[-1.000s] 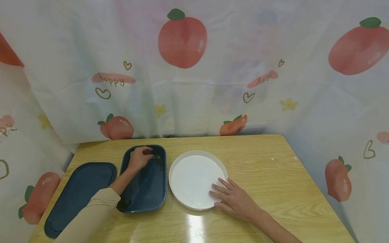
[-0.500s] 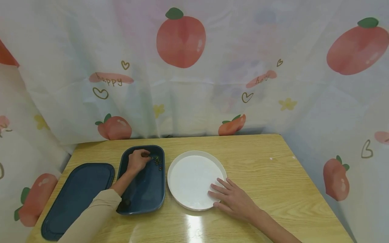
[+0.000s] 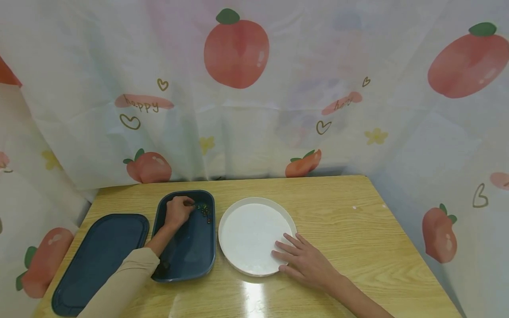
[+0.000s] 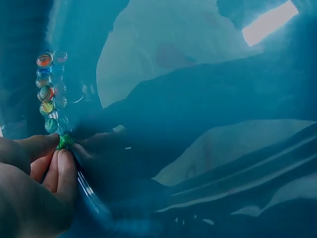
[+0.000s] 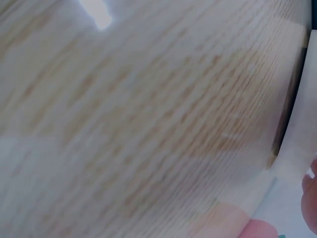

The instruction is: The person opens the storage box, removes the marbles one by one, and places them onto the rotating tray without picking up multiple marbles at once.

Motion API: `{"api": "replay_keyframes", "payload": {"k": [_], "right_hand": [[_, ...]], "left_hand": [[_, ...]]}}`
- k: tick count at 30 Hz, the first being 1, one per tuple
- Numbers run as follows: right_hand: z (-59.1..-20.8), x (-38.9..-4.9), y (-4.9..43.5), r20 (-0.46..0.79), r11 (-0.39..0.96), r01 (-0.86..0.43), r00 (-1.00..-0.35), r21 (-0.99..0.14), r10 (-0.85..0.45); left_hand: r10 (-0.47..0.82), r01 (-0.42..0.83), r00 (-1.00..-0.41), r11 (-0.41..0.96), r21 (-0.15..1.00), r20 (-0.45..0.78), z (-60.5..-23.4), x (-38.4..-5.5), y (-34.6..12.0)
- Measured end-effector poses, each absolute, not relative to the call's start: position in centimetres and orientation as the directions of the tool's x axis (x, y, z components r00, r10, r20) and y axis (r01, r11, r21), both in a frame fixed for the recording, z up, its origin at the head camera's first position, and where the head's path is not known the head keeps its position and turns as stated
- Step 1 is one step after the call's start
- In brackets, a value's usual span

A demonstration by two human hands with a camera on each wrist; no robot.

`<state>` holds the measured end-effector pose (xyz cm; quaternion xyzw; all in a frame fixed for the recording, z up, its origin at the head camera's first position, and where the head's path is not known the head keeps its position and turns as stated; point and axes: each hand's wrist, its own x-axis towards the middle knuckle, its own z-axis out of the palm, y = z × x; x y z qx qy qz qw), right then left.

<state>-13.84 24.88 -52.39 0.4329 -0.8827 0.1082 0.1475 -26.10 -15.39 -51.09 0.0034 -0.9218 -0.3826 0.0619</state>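
Inside the deep dark blue tray [image 3: 191, 254], my left hand [image 3: 177, 213] reaches to the far end. Its thumb and fingertips pinch a green marble [image 4: 64, 142], best seen in the left wrist view. Beyond the fingers, several coloured glass marbles [image 4: 46, 92] lie in a line along the tray's wall; in the head view the marbles [image 3: 206, 212] look like small dots. My right hand [image 3: 308, 265] rests with spread fingers on the near right rim of a round white tray [image 3: 250, 238]. The right wrist view shows only a fingertip and part of that tray's side.
A flat dark blue tray or lid [image 3: 103, 258] lies to the left, partly under my left sleeve [image 3: 125, 282]. Everything stands on a wooden table [image 3: 350, 229]. A fruit-patterned curtain [image 3: 254, 132] hangs behind the table and at both sides.
My left hand has shifted slightly left within the blue tray, showing more of the marbles beside it. My right hand stays on the white tray. The head view has moved a little.
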Motion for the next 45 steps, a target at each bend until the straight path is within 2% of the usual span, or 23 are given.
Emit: {"api": "replay_keyframes", "payload": {"k": [10,20,31,45], "right_hand": [[-52.3,-13.8,25.0,0.356,0.606,-0.793,-0.585,-0.064,-0.729],[-52.5,-13.9,24.9,0.365,0.600,-0.797,-0.579,-0.067,-0.729],[-52.5,-14.0,25.0,0.362,0.600,-0.798,-0.577,-0.059,-0.732],[-52.3,-14.0,24.9,0.358,0.594,-0.804,-0.567,-0.041,-0.742]], "left_hand": [[-0.062,0.048,-0.989,0.727,0.685,0.135,-50.8,-25.9,-15.1],[-0.113,0.017,-0.986,0.670,0.742,0.125,-48.7,-25.8,-15.0],[-0.050,0.172,-0.968,0.575,0.800,0.244,-45.3,-24.1,-12.9],[0.078,0.271,-0.961,0.428,0.862,0.264,-42.3,-21.0,-7.5]]}}
